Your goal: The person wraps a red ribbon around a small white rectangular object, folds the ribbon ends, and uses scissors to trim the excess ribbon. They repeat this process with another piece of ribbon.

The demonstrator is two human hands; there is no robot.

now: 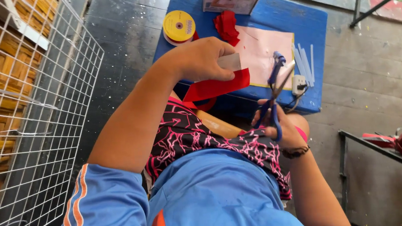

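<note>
The left hand (200,59) is closed around a flat red felt strip (218,86) with a pale paper piece on top, held above the near edge of the low blue-painted bench (310,24). The right hand (278,127) grips blue-handled scissors (273,91), blades pointing up and slightly parted, just beside the strip. A slip could nick the left fingers or cut crooked, since the felt hangs unsupported. On the bench lie a pink sheet (264,55), a yellow ribbon spool (179,26) and red scraps (226,26). Around it: grey concrete floor (119,32), a white wire grid (39,114).
</note>
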